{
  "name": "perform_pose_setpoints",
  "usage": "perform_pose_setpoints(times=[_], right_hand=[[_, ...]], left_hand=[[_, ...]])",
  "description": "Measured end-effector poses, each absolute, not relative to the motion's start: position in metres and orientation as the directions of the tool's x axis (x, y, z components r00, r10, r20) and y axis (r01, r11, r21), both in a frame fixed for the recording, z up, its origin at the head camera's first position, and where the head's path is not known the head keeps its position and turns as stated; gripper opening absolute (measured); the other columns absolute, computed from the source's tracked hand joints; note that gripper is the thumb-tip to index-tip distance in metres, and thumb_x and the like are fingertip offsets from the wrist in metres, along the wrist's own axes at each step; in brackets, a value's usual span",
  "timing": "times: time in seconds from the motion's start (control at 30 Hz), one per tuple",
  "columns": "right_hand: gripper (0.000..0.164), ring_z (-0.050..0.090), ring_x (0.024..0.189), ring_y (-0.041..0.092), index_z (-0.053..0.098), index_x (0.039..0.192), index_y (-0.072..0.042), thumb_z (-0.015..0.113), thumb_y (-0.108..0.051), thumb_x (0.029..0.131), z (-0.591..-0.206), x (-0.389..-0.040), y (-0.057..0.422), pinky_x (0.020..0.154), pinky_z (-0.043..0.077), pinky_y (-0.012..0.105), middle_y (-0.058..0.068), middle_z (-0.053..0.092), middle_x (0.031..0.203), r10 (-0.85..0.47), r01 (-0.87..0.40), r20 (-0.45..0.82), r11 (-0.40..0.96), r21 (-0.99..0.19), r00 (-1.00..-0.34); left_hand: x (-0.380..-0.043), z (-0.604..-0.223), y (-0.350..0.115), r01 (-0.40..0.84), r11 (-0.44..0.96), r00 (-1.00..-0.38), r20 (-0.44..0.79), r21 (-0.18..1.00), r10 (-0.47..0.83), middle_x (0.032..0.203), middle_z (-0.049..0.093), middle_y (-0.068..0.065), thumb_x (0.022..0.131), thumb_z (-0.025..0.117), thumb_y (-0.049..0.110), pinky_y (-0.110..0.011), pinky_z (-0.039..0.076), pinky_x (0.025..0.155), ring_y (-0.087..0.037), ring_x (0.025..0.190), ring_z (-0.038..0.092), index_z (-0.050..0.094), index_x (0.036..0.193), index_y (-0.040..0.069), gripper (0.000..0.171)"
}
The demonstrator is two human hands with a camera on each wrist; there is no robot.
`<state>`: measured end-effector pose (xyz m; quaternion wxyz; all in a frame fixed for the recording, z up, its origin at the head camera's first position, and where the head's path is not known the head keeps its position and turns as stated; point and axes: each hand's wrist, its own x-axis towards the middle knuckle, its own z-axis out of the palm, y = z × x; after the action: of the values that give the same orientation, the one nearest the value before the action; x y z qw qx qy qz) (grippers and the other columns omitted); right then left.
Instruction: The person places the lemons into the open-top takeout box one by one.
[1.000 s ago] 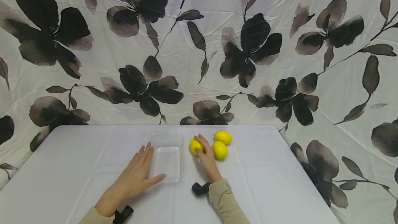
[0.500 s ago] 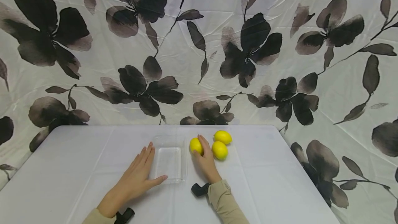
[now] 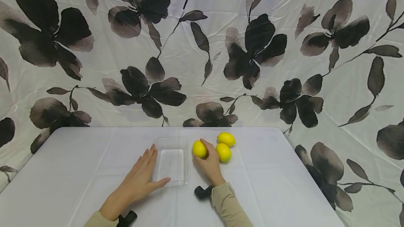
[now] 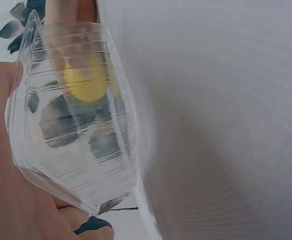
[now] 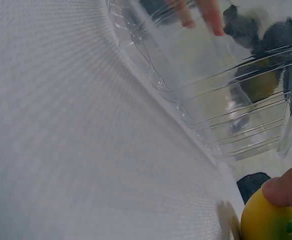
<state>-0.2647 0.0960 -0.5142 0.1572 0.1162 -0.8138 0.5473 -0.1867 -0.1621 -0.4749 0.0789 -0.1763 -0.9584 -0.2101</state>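
Observation:
My right hand [image 3: 210, 164] grips a yellow lemon [image 3: 199, 149], fingers behind it and thumb at its near side. In the right wrist view the thumb presses on this lemon [image 5: 266, 220], whose green tip shows. Just left of it on the table stands a clear plastic container [image 3: 172, 181], its open side up. My left hand [image 3: 137, 179] lies along the container's left side with fingers straight and thumb spread toward the near rim. Through the container's clear walls [image 4: 60, 165], the left wrist view shows the yellow of a lemon and part of the other hand.
Two more lemons sit close behind and right of my right hand, one farther back [image 3: 226, 139] and one nearer [image 3: 223, 152]. A white cloth covers the table [image 3: 271, 188]. A floral curtain [image 3: 202, 52] hangs beyond the table's far edge.
My right hand's fingers have shifted down and right around the lemon, and the thumb has moved to its near side. The left hand and container have barely moved.

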Motion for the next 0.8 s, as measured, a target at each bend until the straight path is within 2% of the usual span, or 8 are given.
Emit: perform_pose_setpoints(times=[0.27,0.37,0.6,0.8], right_hand=[[0.062,0.056,0.113,0.026,0.057,0.139,-0.010,0.077,-0.008,0.080,-0.505,-0.264,0.094,0.096,0.050,0.040,0.011,0.058,0.136,0.048,-0.330,0.359,0.294,-0.897,-0.932],[0.062,0.056,0.111,0.027,0.058,0.138,-0.007,0.078,-0.008,0.080,-0.498,-0.266,0.094,0.094,0.051,0.038,0.013,0.059,0.135,0.049,-0.331,0.358,0.282,-0.901,-0.933],[0.060,0.059,0.108,0.031,0.060,0.135,-0.005,0.080,-0.009,0.079,-0.478,-0.270,0.093,0.092,0.053,0.044,0.016,0.061,0.131,0.049,-0.332,0.358,0.275,-0.902,-0.932],[0.060,0.061,0.103,0.025,0.062,0.135,-0.009,0.082,-0.014,0.079,-0.454,-0.269,0.087,0.088,0.055,0.036,0.010,0.064,0.127,0.041,-0.307,0.331,0.287,-0.908,-0.943]], left_hand=[[-0.186,-0.475,-0.162,0.371,0.847,-0.925,0.226,0.380,0.304,0.163,0.012,-0.023,0.086,0.058,0.072,-0.061,0.019,0.116,-0.044,0.147,0.016,0.022,0.152,-0.011,0.112],[-0.186,-0.475,-0.162,0.373,0.847,-0.924,0.230,0.378,0.305,0.163,0.012,-0.023,0.086,0.057,0.072,-0.061,0.020,0.116,-0.044,0.147,0.016,0.022,0.152,-0.011,0.112],[-0.185,-0.474,-0.161,0.371,0.849,-0.925,0.230,0.375,0.303,0.163,0.012,-0.023,0.086,0.057,0.072,-0.061,0.020,0.116,-0.044,0.147,0.016,0.022,0.152,-0.012,0.113],[-0.184,-0.473,-0.161,0.373,0.850,-0.924,0.231,0.373,0.304,0.163,0.013,-0.024,0.086,0.058,0.072,-0.061,0.020,0.116,-0.044,0.147,0.016,0.023,0.151,-0.012,0.112]])
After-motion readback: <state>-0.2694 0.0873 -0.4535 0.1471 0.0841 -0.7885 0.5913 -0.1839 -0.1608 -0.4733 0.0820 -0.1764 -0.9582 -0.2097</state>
